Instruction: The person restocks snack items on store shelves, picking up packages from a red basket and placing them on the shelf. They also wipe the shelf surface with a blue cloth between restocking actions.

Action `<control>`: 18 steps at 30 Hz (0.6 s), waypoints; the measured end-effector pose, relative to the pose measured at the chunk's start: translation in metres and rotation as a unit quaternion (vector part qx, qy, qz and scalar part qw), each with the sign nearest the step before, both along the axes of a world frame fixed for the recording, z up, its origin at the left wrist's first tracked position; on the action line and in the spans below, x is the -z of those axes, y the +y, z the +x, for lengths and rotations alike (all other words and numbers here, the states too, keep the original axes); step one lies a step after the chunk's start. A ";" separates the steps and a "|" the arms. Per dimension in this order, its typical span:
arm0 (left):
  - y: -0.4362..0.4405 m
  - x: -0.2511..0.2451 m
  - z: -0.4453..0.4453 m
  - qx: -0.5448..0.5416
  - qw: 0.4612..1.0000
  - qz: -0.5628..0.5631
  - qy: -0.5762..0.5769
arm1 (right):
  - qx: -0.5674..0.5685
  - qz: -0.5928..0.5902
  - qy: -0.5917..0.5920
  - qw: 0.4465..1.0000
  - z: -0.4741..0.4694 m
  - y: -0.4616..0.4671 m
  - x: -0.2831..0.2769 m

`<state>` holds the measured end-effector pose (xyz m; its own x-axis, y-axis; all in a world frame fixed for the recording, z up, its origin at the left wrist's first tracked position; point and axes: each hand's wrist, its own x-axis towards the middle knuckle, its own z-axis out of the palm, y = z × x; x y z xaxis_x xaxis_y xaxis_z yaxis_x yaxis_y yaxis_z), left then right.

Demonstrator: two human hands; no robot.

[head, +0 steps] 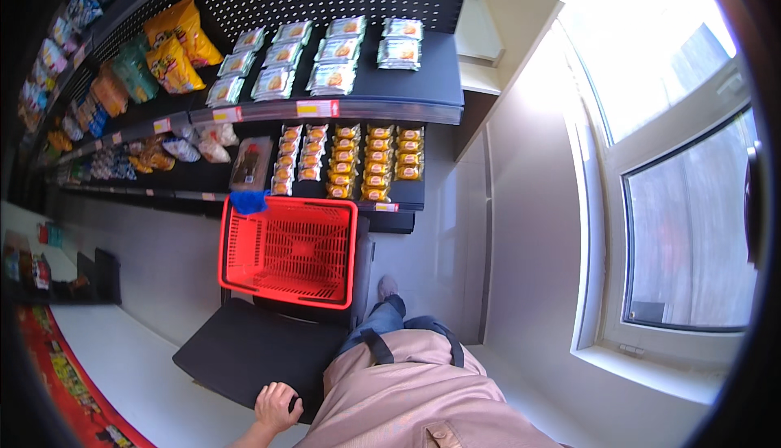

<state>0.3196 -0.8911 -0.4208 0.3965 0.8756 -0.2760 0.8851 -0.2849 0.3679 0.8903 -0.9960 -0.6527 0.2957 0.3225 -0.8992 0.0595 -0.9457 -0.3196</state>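
My left hand (276,406) is curled over the near edge of a black chair (259,347), with the thumb and fingers around it. A dark patch shows between thumb and forefinger; I cannot tell whether it is the chair or a small object. An open red plastic shopping basket (290,297) stands beyond the chair's flat black panel, apparently on the seat. Inside, its slotted floor is bare. A blue cloth-like piece (249,202) hangs over the basket's far left corner. My right hand is out of view.
Black store shelves ahead carry stacked white-green snack packets (335,51), yellow snack bags (174,65), small yellow wrapped cakes (376,161) and a clear plastic package (251,163). At right are a wall and window (686,228). A white counter (116,350) with a red printed front lies left.
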 end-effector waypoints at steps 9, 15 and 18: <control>0.016 -0.007 0.012 -0.047 0.998 -0.030 0.007 | -0.044 0.035 -0.008 0.998 0.044 0.095 -0.027; 0.029 0.005 0.041 -0.170 0.985 -0.015 0.021 | -0.097 0.019 0.009 0.995 0.070 0.122 -0.016; 0.072 0.010 0.087 -0.280 0.960 0.011 -0.011 | -0.144 0.002 0.013 0.989 0.092 0.138 -0.003</control>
